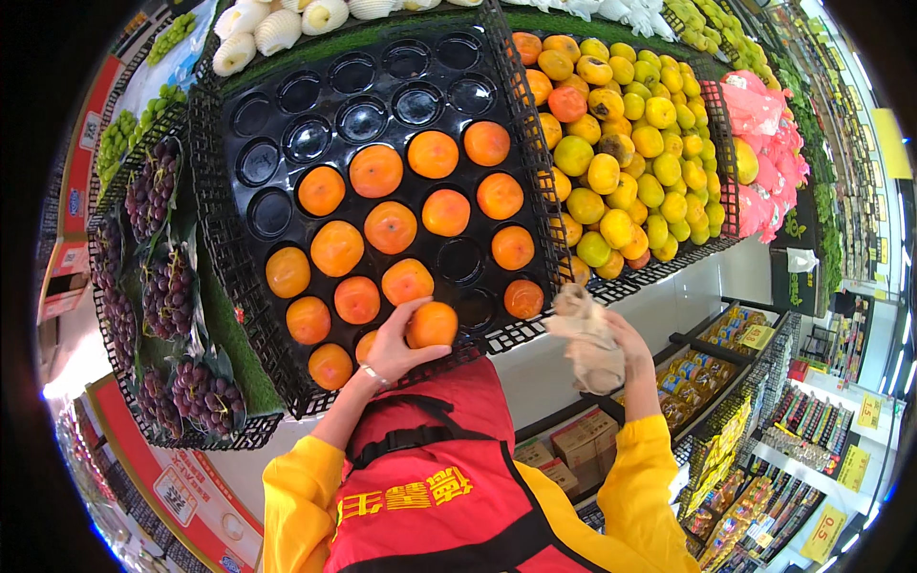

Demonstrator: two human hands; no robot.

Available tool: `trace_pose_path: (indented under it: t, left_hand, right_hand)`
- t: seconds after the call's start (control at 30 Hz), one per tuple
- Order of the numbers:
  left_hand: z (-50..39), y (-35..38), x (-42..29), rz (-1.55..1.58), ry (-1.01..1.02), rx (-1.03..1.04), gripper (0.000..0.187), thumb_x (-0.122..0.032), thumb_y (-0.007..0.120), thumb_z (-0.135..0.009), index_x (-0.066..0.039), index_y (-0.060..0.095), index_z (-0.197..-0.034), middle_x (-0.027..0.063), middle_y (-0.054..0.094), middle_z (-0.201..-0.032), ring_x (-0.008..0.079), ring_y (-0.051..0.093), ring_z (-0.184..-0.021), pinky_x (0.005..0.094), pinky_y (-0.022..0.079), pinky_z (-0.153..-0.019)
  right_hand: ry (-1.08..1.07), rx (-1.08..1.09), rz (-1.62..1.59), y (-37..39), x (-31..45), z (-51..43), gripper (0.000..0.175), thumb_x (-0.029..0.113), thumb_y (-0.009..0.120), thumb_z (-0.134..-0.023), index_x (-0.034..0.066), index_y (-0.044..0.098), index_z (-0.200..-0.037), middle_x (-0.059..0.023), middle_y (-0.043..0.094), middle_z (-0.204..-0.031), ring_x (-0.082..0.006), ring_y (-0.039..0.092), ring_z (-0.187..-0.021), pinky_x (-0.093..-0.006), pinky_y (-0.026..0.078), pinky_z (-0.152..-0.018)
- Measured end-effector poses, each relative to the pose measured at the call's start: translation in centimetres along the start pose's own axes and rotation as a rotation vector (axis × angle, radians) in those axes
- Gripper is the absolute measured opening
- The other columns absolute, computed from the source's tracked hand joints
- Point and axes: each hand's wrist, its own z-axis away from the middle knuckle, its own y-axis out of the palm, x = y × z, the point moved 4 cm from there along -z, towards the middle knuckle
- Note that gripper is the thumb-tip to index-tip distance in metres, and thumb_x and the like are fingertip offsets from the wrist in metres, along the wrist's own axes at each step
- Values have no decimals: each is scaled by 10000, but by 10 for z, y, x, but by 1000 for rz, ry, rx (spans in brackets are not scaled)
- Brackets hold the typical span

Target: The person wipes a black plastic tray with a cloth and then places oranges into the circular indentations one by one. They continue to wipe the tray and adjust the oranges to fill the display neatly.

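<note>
My left hand [401, 347] grips an orange persimmon [432, 325] over the near edge of a black plastic tray [240, 183] with round hollows. Other persimmons [390, 227] sit in the tray's near and middle hollows, while several far hollows hold nothing. My right hand [632, 342] is off to the right, in front of the display, with a crumpled beige cloth [591, 344] in its grasp. Part of the tray's near edge is hidden behind my left hand and the held persimmon.
Right of the tray lies a heap of yellow-green and orange fruit [620, 190] behind a black lattice divider [526, 136]. Dark grapes [168, 286] fill the left crate. White foam-wrapped fruit [279, 32] lies behind. Shelves with packaged goods [688, 387] stand at lower right.
</note>
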Motion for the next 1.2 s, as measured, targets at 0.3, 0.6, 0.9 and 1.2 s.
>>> trace_pose_path:
  t: [0.3, 0.6, 0.9, 1.2]
  left_hand:
    - [-65, 80, -2, -842, 523, 161, 842, -134, 836, -595, -13, 464, -1341, 158, 505, -1291, 342, 491, -1194, 410, 422, -1028]
    - [-73, 90, 14, -1127, 613, 259, 872, -98, 805, -577, -16, 444, -1366, 161, 466, -1355, 332, 454, -1267, 410, 396, -1050]
    - [-89, 126, -17, -970, 583, 239, 833, -190, 818, -661, -22, 436, -1382, 176, 442, -1396, 346, 438, -1283, 433, 374, -1063]
    - [-119, 167, 11, -1178, 699, 245, 785, -122, 779, -653, -112, 476, -1377, 175, 473, -1357, 334, 478, -1230, 421, 429, -1013]
  right_hand:
    - [-2, -273, -554, -41, -112, 54, 425, 232, 610, -958, 59, 541, -1339, -81, 629, -1224, -219, 660, -1009, -371, 559, -877]
    - [-45, -185, -540, -40, -145, 52, 293, 137, 669, -906, 44, 635, -1182, -94, 678, -1056, -237, 687, -882, -396, 594, -778]
    - [7, -139, -682, -45, -153, 49, 296, 132, 680, -897, 55, 642, -1180, -70, 682, -1081, -203, 675, -921, -358, 573, -818]
    - [-87, -108, -499, -32, -146, 46, 380, 98, 733, -846, 60, 631, -1210, -44, 668, -1113, -152, 653, -961, -325, 550, -837]
